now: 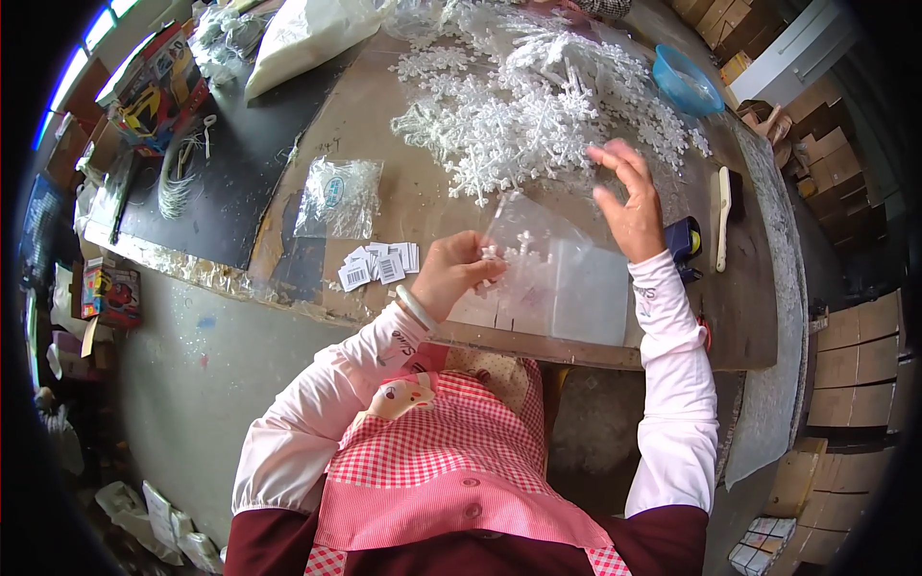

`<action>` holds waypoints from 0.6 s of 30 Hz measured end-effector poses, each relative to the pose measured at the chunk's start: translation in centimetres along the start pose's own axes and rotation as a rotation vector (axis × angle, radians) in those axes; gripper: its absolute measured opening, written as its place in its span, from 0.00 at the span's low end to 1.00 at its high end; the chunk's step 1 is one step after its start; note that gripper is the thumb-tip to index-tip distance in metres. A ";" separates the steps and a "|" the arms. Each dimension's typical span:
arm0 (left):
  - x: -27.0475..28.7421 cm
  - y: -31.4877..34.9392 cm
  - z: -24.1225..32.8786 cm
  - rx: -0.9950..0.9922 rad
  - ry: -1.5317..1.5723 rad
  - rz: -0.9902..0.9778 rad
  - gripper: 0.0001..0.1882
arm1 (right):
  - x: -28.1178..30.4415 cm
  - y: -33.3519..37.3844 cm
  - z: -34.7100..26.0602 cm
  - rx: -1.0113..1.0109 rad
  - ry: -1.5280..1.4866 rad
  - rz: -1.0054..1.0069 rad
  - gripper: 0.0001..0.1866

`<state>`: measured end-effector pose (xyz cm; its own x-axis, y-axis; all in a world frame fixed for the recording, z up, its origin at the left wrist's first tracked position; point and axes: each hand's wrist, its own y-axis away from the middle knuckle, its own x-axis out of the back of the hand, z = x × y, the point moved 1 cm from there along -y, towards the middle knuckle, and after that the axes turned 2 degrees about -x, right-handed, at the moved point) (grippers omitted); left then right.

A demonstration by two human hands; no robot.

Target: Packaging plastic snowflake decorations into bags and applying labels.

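Note:
My left hand [455, 273] pinches a white snowflake ornament [522, 250] at its edge, over the near side of the table. A clear plastic bag [523, 213] overlaps the snowflake; whether the snowflake is in it or in front of it I cannot tell. Raised to the right of the bag, my right hand [630, 204] has its fingers apart and nothing in them. Below it lie flat clear bags [591, 296] near the table's front edge. A large heap of white snowflake ornaments [523, 115] spreads across the far middle, just beyond both hands.
Left of my left hand are small barcode labels [382, 264] and a clear bag of white pieces [339, 197]. On the right stand a blue bowl [688, 81], a brush [723, 216] and a dark tape dispenser [683, 240]. Cardboard boxes [855, 360] are stacked beyond the table's right edge.

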<state>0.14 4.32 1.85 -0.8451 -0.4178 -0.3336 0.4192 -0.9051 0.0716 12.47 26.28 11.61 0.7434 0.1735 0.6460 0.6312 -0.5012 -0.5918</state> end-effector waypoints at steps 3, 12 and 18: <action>0.8 0.4 -0.3 0.025 0.073 0.047 0.05 | 1.1 1.0 1.1 0.018 -0.049 -0.050 0.09; 1.2 0.7 -0.8 0.047 0.083 0.081 0.05 | 2.4 2.8 -1.7 -0.326 -0.517 -0.901 0.29; 0.9 0.8 -0.8 0.038 0.093 -0.013 0.05 | 1.6 3.5 -1.4 -0.218 -0.328 -0.785 0.05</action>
<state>0.00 3.29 0.81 -0.8148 -0.3986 -0.4208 0.3943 -0.9133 0.1018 15.57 23.59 11.24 0.1599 0.7544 0.6366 0.9556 -0.2799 0.0917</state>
